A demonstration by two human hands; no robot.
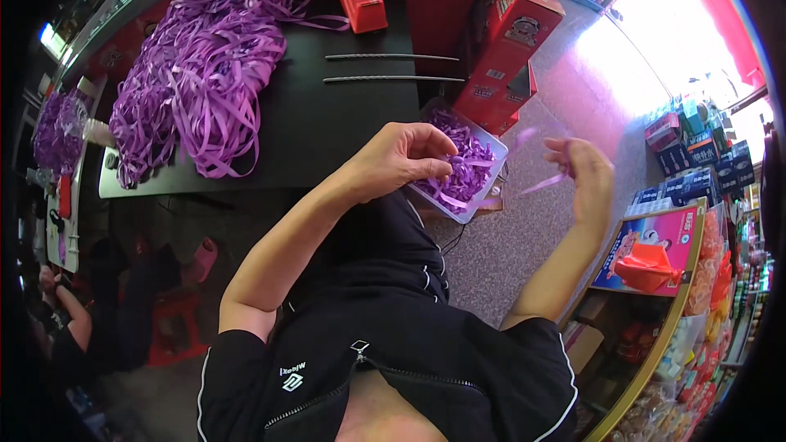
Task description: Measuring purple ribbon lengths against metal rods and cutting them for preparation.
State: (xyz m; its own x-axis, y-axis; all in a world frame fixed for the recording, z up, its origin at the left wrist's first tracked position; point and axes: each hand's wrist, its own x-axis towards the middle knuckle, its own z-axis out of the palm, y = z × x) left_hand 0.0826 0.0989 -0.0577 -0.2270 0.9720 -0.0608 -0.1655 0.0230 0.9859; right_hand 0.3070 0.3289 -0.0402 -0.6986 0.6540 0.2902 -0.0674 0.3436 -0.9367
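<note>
My left hand (401, 160) hangs over the near side of a pale plastic bin (496, 165). Its thumb and fingertips are pinched on purple ribbon (461, 170), which blends with the tangled purple ribbon pieces inside. Off to the right of the bin, my right hand (583, 180) is raised with bent fingers. A thin purple ribbon strand (547, 184) trails from its fingertips toward the left, partly blurred. On the black table (327, 123) lies a large heap of loose purple ribbon (201, 74), apart from both hands.
Two thin metal rods (393, 78) lie near the table's right side, below a red tape dispenser (361, 2). Red cartons (508, 41) stand beyond the bin. A wooden-framed display case (655, 344) is at my right. Another person's arm (75, 319) shows at the far left.
</note>
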